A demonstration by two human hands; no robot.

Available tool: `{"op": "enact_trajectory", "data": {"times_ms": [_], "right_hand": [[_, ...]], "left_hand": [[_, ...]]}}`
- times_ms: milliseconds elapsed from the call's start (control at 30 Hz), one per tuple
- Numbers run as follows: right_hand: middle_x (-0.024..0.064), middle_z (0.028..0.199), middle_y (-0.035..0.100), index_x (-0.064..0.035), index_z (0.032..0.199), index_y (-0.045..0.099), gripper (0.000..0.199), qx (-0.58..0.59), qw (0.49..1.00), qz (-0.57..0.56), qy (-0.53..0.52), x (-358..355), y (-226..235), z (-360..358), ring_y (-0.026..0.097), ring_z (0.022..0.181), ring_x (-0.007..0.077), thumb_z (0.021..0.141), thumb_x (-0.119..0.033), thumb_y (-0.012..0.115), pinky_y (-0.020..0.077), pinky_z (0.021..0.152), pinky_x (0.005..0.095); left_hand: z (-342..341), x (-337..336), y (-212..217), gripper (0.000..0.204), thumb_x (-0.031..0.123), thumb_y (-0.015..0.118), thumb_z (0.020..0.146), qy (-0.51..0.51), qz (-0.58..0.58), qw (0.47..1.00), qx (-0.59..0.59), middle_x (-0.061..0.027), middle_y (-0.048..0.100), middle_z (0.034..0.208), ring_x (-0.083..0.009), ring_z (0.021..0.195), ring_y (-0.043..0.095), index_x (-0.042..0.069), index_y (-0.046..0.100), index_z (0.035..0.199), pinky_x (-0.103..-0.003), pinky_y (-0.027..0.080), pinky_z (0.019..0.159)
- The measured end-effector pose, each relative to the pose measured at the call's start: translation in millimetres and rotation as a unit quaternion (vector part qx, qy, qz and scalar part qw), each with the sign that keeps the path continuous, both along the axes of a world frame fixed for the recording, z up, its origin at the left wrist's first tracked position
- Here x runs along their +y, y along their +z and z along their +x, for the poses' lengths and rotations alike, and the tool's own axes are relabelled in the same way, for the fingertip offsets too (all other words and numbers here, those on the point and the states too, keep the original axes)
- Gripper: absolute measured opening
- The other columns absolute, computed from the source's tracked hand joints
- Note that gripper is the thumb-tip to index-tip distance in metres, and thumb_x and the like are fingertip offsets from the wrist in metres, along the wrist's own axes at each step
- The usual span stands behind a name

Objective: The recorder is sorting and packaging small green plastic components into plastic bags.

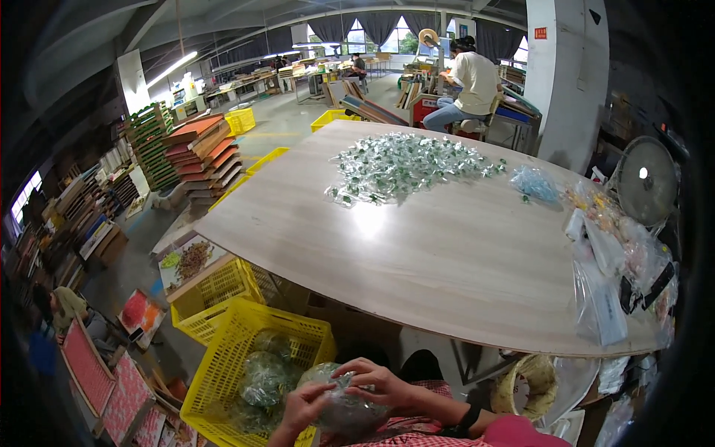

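In my lap, at the right rim of a yellow plastic basket (216, 365), is a full clear plastic bag (350, 417). My left hand (304, 406) pinches the bag's upper edge from the left. My right hand (378, 381) lies over its top with bent fingers gripping the plastic. What fills the bag is hard to make out. Several similar bulging clear bags (264, 378) sit inside the basket. On the table beyond my hands spreads a wide pile of small clear packets with green bits (417, 167).
The wooden tabletop (357, 253) curves close in front of me. A bluish packet heap (535, 184), plastic bags (599, 290) and a fan (646, 181) stand at its right. A woven basket (532, 387) is below. A seated person (473, 82) works beyond the table.
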State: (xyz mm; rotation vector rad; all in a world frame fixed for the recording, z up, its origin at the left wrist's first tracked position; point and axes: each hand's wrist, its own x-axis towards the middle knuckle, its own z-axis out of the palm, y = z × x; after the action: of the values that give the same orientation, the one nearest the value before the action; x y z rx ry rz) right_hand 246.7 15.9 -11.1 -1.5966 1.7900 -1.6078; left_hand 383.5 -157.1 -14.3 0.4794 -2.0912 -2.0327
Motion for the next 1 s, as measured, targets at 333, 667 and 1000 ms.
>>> {"op": "enact_trajectory", "data": {"times_ms": [333, 667, 1000], "right_hand": [[0.0142, 0.127, 0.056, -0.0050, 0.123, 0.057, 0.033, -0.055, 0.993, -0.007, 0.108, -15, -4, 2, 0.055, 0.116, 0.0318, 0.090, -0.005, 0.059, 0.0431, 0.096, 0.0415], [0.0139, 0.102, 0.066, -0.0007, 0.105, 0.065, 0.018, -0.011, 0.994, 0.099, 0.033, 10, -11, 7, 0.067, 0.088, 0.0287, 0.087, -0.003, 0.064, 0.0548, 0.076, 0.0341], [0.0087, 0.084, 0.069, -0.0007, 0.097, 0.065, 0.014, -0.169, 0.980, 0.057, 0.090, 14, -13, 16, 0.064, 0.075, 0.0161, 0.084, -0.005, 0.069, 0.0507, 0.067, 0.0304]], "left_hand": [[3, -7, -23, 0.010, 0.016, 0.060, 0.087, -0.207, -0.197, 0.958, 0.037, -0.0103, 0.065, 0.087, -0.0297, 0.083, 0.064, 0.011, 0.068, 0.091, -0.040, 0.049, 0.075], [16, -22, -30, 0.040, 0.034, 0.039, 0.103, -0.246, -0.164, 0.954, 0.054, -0.0100, 0.061, 0.100, -0.0222, 0.087, 0.061, 0.001, 0.061, 0.106, -0.032, 0.049, 0.078], [8, -4, -13, 0.009, 0.003, 0.063, 0.090, -0.098, 0.083, 0.991, -0.036, -0.0050, 0.070, 0.082, -0.0129, 0.074, 0.066, -0.001, 0.069, 0.094, -0.027, 0.053, 0.068]]}}
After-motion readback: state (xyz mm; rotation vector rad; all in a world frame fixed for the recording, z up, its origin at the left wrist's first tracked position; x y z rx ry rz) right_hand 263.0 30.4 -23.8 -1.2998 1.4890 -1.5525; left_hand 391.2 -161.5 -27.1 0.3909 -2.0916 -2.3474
